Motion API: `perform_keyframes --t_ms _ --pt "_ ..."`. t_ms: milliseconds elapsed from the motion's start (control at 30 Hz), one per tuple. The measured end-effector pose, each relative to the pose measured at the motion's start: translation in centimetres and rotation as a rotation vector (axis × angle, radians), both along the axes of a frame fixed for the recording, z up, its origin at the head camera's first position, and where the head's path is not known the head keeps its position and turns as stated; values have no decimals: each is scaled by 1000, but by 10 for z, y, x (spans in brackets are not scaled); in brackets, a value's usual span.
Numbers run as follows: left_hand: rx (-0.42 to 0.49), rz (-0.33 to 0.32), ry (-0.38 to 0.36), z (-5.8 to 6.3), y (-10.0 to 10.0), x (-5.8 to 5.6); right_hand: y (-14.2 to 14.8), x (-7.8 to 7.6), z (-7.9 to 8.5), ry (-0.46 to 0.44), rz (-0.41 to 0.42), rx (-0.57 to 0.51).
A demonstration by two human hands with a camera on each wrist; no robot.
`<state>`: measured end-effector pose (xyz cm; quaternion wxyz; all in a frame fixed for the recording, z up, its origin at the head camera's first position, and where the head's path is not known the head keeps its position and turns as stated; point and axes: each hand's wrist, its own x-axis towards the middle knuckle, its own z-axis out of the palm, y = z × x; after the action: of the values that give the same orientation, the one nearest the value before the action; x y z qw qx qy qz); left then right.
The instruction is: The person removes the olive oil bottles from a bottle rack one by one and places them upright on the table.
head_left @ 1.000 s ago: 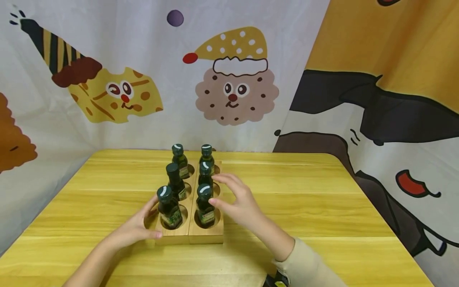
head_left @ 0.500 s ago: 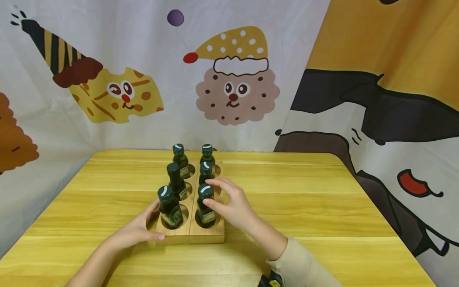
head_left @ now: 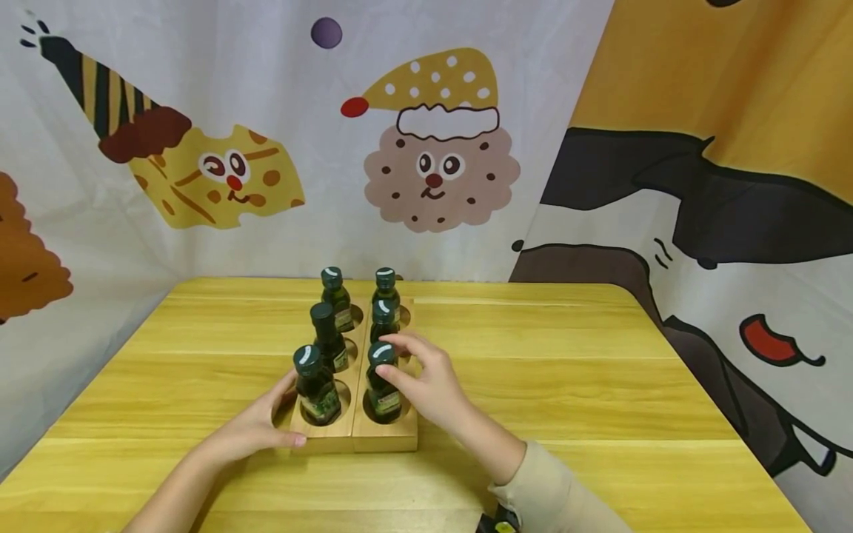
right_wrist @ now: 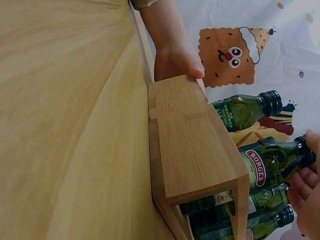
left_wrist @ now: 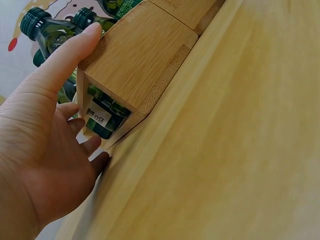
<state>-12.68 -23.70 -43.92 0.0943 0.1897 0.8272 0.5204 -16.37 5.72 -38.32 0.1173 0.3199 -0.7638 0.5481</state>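
A two-part wooden bottle rack (head_left: 385, 444) holds several dark green glass bottles in round holes, two rows front to back. At the front right is a bottle (head_left: 384, 402) labelled BORGES in the right wrist view. My right hand (head_left: 428, 381) pinches it at the cap, thumb on the near side and fingers behind. The bottle's lower end sits inside its hole. My left hand (head_left: 252, 428) holds the rack's front left corner, thumb on the front face and fingers along the open side. Nearest that hand is the front left bottle (head_left: 318, 396).
The rack stands on a yellow wood-grain table (head_left: 566, 400). Behind the table hangs a white curtain (head_left: 266, 252) with cartoon prints. A black wrist device (head_left: 498, 522) shows below the right sleeve (head_left: 553, 492).
My right hand has moved left, from beside the front right bottle onto its cap, and its fingers have closed in. The left hand and the rack have shifted very slightly right.
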Motion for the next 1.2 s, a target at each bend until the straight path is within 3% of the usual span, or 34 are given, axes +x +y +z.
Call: perform_keyframes --t_ms 367,633,900,1200 --pt "-17 8 -16 0 -1 0 -5 4 3 32 -49 -46" --pt "-28 12 -19 0 -1 0 -4 26 42 0 -119 -69" --pt "-32 11 -4 1 -1 0 1 10 26 2 -141 -131" --pt "-36 11 -3 3 0 1 9 7 37 73 -158 -153"
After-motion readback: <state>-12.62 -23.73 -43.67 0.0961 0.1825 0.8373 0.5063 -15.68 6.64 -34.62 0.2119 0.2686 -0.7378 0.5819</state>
